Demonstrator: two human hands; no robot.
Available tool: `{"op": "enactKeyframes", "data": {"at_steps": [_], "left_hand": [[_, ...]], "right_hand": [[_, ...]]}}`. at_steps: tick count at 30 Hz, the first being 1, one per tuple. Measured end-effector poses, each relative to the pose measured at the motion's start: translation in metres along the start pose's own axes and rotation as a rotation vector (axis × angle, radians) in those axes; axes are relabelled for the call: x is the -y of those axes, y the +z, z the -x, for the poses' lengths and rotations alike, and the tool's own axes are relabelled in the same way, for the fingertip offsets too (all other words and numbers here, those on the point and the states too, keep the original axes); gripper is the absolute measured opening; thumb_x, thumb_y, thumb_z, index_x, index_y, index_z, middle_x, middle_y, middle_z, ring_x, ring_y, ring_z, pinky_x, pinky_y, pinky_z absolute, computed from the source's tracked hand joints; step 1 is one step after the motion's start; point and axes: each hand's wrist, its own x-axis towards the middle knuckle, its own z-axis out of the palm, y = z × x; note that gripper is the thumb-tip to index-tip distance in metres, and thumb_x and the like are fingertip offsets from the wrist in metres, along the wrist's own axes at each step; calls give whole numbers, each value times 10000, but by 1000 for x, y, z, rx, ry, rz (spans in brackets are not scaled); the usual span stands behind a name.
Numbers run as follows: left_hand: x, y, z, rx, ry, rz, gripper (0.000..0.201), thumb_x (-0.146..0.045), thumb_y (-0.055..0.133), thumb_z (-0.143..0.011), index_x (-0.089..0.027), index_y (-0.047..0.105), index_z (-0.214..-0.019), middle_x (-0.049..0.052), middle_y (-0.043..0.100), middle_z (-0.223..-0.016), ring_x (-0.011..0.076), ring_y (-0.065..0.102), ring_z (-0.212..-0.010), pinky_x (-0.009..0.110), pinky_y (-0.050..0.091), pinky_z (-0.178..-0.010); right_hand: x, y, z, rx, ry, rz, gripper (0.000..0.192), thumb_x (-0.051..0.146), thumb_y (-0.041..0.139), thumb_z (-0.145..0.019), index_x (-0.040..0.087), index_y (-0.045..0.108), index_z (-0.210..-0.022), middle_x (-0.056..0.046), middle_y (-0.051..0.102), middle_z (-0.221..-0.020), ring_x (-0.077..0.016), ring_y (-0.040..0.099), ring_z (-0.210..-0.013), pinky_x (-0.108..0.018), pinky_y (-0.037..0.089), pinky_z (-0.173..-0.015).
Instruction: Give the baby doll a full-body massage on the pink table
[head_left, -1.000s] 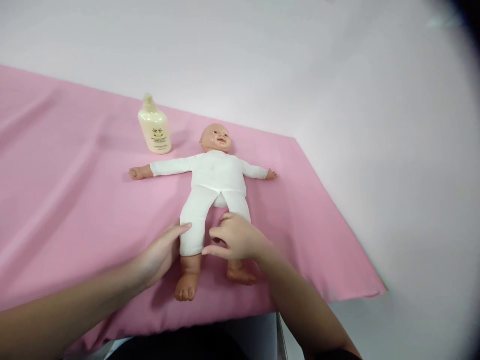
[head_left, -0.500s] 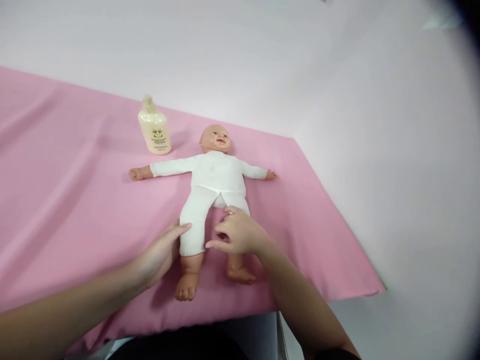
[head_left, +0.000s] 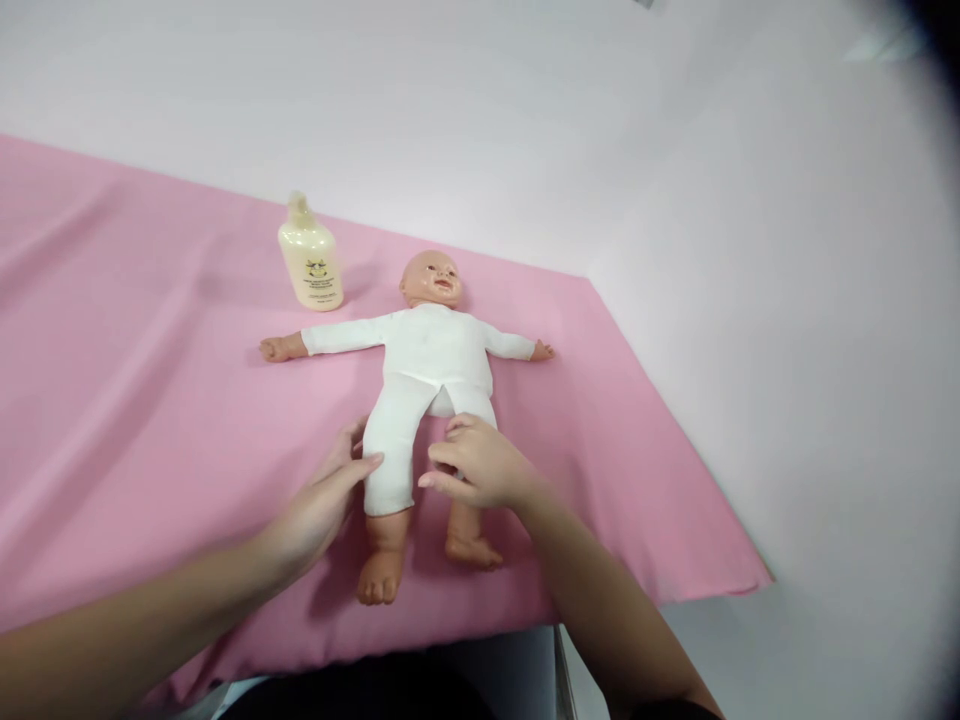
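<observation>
A baby doll (head_left: 435,345) in a white suit lies on its back with arms spread and bare feet towards me. My left hand (head_left: 322,500) is at the doll's leg on the left, thumb over the knee area and fingers along the outer side. Around the knee of the other leg curls my right hand (head_left: 480,462), its thumb pointing inward between the legs. That hand hides much of the lower trouser leg; the foot shows below it.
A cream-coloured pump bottle (head_left: 313,260) with a printed label stands beyond the doll's outstretched arm on the left. A pink cloth (head_left: 187,400) with soft folds covers the table, whose near edge lies just below the doll's feet. Behind is a pale wall (head_left: 480,120).
Both doll feet have shifted slightly, the left-side one rightward and the other leftward. My left fingers show more beside the knee. Both hands stay at the legs.
</observation>
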Motion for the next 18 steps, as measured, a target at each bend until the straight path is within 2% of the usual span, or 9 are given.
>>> {"op": "enactKeyframes", "data": {"at_steps": [5,7,9,11,13,15,16,18], "left_hand": [[8,-11,-5,53,166,-185,479,-356,537,-849,-243,389,-1291,77,372,-1435,254,301,-1358,386,312,-1102],[11,-15,-3,70,289,-324,477,-349,513,-865,-252,369,-1310,73,337,-1452,252,271,-1372,405,280,-1119],[11,-18,2,70,471,-520,443,-301,508,-867,-261,397,-1293,62,311,-1460,249,237,-1384,423,234,-1137],[10,-18,9,126,673,-708,340,-231,503,-857,-262,499,-1195,50,381,-1411,245,276,-1362,445,209,-1140],[7,-17,16,271,819,-822,236,-173,472,-849,-258,598,-1030,39,517,-1285,229,399,-1276,471,192,-1138],[5,-15,20,401,867,-849,233,-150,444,-843,-252,641,-915,40,603,-1157,213,500,-1164,492,166,-1139],[4,-14,21,422,857,-843,235,-152,442,-840,-248,650,-888,46,617,-1128,211,524,-1128,497,153,-1140],[3,-12,22,384,798,-803,212,-178,466,-829,-241,660,-888,63,616,-1128,223,532,-1112,497,156,-1139]], "right_hand": [[0,-1,0,-15,-5,-23,472,484,305,-943,179,465,-621,29,483,-536,-104,337,-524,-292,326,-743],[0,-1,0,-25,-5,-28,476,490,301,-942,179,465,-621,27,479,-536,-106,341,-528,-291,324,-737],[0,-1,0,-33,-8,-28,485,492,290,-943,180,463,-615,28,469,-527,-108,338,-527,-292,325,-734],[0,0,1,-35,-11,-26,490,488,278,-946,180,467,-615,27,464,-522,-108,332,-520,-294,328,-736],[0,0,1,-35,-10,-16,487,487,282,-945,179,474,-621,27,465,-520,-107,327,-513,-294,331,-738],[0,0,1,-33,-5,-2,481,492,298,-941,179,478,-624,27,466,-519,-107,334,-515,-290,333,-739],[0,0,1,-30,-4,3,477,493,305,-940,179,482,-628,26,470,-522,-107,342,-520,-288,334,-740],[0,-1,2,-25,-5,3,468,488,306,-943,178,499,-650,23,488,-536,-110,363,-531,-288,334,-746]]}}
